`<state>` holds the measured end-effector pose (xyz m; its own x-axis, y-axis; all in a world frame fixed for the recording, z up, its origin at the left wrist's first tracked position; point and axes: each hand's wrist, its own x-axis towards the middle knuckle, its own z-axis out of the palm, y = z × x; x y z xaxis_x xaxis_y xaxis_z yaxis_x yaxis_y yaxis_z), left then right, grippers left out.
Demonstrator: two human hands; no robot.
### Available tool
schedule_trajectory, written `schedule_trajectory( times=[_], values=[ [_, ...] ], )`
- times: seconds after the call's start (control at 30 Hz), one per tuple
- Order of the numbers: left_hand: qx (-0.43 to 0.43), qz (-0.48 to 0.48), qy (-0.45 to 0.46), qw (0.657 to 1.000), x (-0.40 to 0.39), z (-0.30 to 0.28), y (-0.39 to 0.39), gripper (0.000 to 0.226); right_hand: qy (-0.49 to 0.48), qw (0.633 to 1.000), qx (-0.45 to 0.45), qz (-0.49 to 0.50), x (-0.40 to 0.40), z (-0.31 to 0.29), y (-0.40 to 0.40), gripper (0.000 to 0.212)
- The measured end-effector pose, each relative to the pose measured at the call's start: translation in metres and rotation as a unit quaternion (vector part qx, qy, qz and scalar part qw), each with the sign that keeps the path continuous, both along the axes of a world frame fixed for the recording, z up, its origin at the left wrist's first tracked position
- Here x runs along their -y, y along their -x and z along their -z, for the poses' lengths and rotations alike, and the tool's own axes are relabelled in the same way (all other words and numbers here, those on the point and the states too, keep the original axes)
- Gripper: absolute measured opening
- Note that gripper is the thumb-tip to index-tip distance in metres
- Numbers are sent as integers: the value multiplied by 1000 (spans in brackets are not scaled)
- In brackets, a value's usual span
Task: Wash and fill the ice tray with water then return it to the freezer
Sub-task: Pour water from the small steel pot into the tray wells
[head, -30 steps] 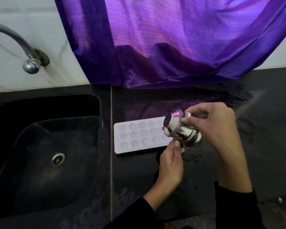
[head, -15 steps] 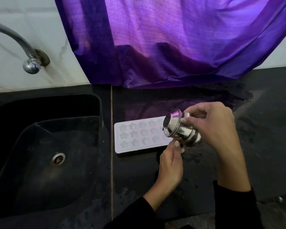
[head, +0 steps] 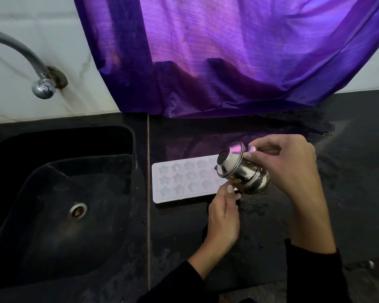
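A white ice tray (head: 179, 182) with star-shaped cells lies flat on the black counter (head: 348, 171), just right of the sink. My right hand (head: 287, 167) grips a small steel pot (head: 241, 169), tilted on its side with its mouth facing left over the tray's right end. My left hand (head: 224, 213) holds the tray's near right corner, thumb on its rim. The tray's right end is hidden behind the pot. I cannot tell whether water is running from the pot.
A black sink (head: 59, 204) with a metal drain (head: 77, 211) takes up the left. A curved steel tap (head: 29, 62) juts from the white wall above it. A purple curtain (head: 227, 57) hangs down to the counter's back edge. The counter surface looks wet.
The pot in my right hand has shifted very slightly; the tray and my left hand stay where they were.
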<state>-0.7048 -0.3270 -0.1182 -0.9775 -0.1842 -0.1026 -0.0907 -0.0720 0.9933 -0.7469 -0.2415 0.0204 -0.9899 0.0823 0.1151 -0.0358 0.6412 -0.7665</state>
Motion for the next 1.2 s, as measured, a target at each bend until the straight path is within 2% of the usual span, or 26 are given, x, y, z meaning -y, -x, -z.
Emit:
schedule_trajectory(
  times=[0.2, 0.37, 0.73, 1.2],
  values=[
    [-30, -35, -10, 999, 3, -7, -4, 27, 34, 999, -19, -12, 4, -3, -3, 15],
    [-38, -47, -4, 998, 7, -11, -4, 28, 25, 999, -26, -21, 12, -2, -4, 12],
    [-6, -59, 3, 998, 11, -2, -8, 29, -37, 998, -15, -39, 26, 0, -8, 10],
    [24, -53, 1, 998, 15, -2, -14, 40, -63, 997, -27, -42, 32, 9, -15, 9]
  ],
)
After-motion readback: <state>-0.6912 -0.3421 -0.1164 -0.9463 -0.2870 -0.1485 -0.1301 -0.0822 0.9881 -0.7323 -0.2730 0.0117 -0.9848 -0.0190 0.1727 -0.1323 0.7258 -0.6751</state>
